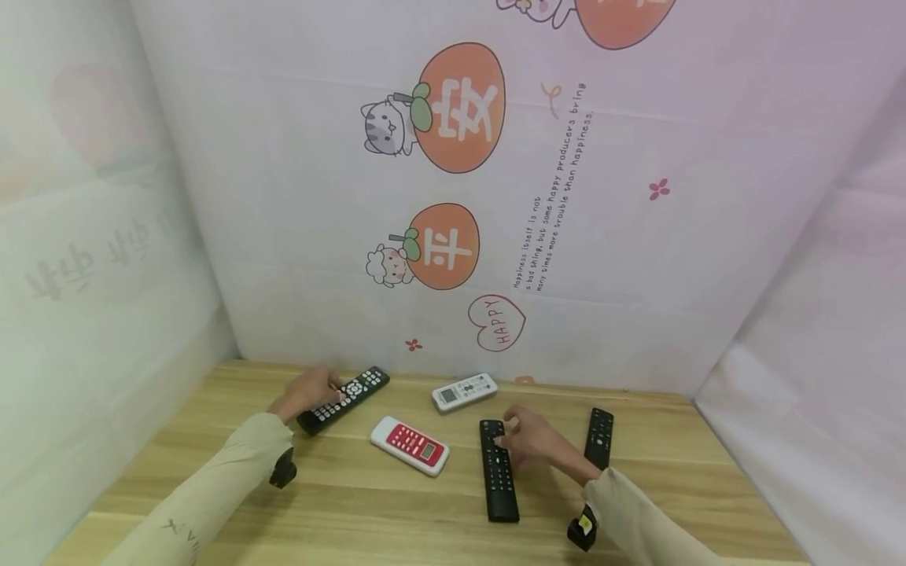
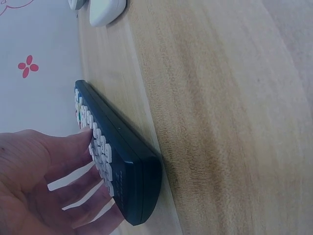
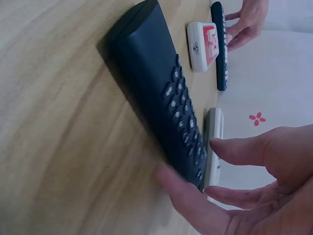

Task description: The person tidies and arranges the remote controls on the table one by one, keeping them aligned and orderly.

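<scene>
My left hand holds a black remote control with white buttons at the back left of the table. In the left wrist view the thumb lies on its buttons and the other fingers are at its far side. My right hand is at the upper end of a long black remote control. Its thumb stands over the button face, and a blurred fingertip is beside the edge; contact is unclear. The fingers are spread apart, not closed round the remote.
Between the hands lie a white remote with a red face and, farther back, a white remote. Another black remote lies by the right forearm. A printed white sheet stands along the wooden table's back edge.
</scene>
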The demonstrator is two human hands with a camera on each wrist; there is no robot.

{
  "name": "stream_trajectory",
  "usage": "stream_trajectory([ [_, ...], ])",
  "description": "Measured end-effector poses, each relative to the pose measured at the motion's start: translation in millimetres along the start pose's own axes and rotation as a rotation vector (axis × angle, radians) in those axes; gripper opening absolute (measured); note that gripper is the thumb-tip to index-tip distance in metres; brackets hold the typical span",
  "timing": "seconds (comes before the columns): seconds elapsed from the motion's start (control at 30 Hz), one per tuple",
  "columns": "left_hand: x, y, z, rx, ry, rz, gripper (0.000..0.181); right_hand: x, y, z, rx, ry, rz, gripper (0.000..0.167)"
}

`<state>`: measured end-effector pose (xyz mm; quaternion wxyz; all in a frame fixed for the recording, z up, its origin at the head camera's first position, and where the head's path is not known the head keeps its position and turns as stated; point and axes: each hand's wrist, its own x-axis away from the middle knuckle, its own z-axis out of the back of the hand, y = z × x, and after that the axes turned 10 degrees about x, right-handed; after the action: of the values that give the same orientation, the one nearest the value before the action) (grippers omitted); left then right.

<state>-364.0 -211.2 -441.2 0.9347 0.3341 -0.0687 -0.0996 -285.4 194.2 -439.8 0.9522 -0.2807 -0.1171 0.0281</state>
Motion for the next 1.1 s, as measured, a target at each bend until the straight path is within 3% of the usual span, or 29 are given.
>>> stream_trajectory([
  [0.17,-2.0,1.9,-1.1,-0.007,0.002,0.014,0.036,-3.9,-10,4,0.113,0.098,0.088,0.048],
  [0.47,0.7,7.3,-2.3,-0.002,0.010,0.013,0.035,-5.9,-32,2,0.197,0.194,0.240,0.044],
  [0.7,3.4,4.9,-5.0,-0.002,0.036,0.012,0.034,-12.5,-46,-17,0.133,0.126,0.443,0.040],
  [1.0,1.1,-0.1,-7.4,-0.012,0.052,-0.025,0.033,-10.9,-70,-33,0.079,0.005,0.451,0.042],
  [1.1,2.4,0.0,-6.3,-0.011,0.056,-0.029,0.032,-10.4,-76,-39,0.117,-0.049,0.463,0.043],
])
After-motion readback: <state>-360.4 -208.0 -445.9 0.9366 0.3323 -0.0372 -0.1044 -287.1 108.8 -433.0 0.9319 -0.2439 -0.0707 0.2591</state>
